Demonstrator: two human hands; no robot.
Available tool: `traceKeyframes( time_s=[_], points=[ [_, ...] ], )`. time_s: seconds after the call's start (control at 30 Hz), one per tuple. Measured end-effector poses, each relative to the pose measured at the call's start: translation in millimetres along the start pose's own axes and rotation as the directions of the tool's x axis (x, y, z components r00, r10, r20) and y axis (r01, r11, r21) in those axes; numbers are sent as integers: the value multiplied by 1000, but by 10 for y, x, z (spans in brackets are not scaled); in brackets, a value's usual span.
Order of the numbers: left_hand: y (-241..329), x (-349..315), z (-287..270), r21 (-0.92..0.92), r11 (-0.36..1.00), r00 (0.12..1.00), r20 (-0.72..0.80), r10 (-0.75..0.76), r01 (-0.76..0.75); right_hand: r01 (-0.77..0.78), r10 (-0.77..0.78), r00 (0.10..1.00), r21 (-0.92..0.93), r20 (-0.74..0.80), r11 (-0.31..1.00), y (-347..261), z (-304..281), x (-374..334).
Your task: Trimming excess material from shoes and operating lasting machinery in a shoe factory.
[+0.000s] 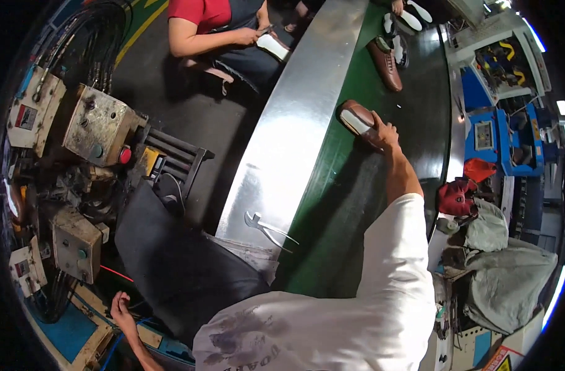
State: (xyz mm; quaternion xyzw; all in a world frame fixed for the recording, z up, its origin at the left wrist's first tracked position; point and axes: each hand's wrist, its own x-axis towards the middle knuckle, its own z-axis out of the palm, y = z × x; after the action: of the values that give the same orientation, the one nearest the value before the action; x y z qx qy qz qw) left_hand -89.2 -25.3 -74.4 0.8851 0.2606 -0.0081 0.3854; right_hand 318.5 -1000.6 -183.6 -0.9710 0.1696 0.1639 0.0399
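Observation:
My right hand point(384, 134) reaches across the green conveyor belt point(322, 210), its fingers closed round a brown shoe point(355, 117). A pale white underside shows on that shoe, and my fingers cover its near end. My left hand point(122, 306) hangs at the lower left beside the machine, fingers loosely curled and apart, with nothing visible in it. Farther up the belt lie a brown lace-up shoe point(386, 63) and dark shoes with white parts point(400, 51). A pair of metal pincers point(267, 229) rests on the metal ledge point(282, 136) along the belt.
Across the ledge, a person in a red top and dark apron point(217, 28) holds a white-bottomed shoe point(272, 45). Control boxes point(97, 123) with buttons stand at the left. At the right are blue machine parts point(483, 145), a red cloth point(457, 196) and grey cloth covers point(508, 281).

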Motion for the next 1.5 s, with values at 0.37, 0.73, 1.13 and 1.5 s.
traceKeyframes(
  time_s=[0.37, 0.73, 1.13, 1.5],
  points=[
    [2194, 776, 2003, -394, 916, 913, 344, 221, -73, 66, 78, 993, 964, -89, 256, -540, 1085, -1665],
    [2962, 426, 2698, -711, 693, 898, 220, 380, -119, 58, -241, 969, 997, -46, 44, -4054, 122, -3751],
    [1321, -9, 1285, -842, 539, 977, 142, 160, 35, 738, -784, 594, 509, -180, 443, -5272, 225, -4368],
    [982, -121, 1344, -939, 213, 911, 322, 259, 271, 679, -875, 482, 610, 50, 409, -4970, -44, -4530]
  ],
)
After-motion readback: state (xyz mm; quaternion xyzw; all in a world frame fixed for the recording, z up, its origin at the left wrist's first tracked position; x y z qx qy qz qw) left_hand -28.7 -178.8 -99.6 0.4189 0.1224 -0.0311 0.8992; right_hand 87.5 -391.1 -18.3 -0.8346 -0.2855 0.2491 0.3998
